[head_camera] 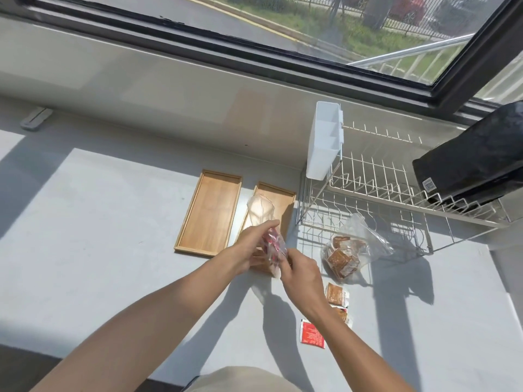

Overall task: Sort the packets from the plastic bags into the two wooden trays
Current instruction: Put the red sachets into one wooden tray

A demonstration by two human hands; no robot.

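Between our two hands a clear plastic bag of red packets stands nearly upright, its long axis running away from us, its empty top flopping over the right wooden tray. Our left hand curls around the bag's left side; our right hand pinches its near edge (how many packets are inside we cannot tell). That tray's near end is hidden behind hands and bag. The left wooden tray lies just beside it, long side pointing toward the window. A second bag of brown packets slumps against the wire dish rack. Brown packets and one red packet lie loose on the sunlit grey counter, partly covered by our right wrist.
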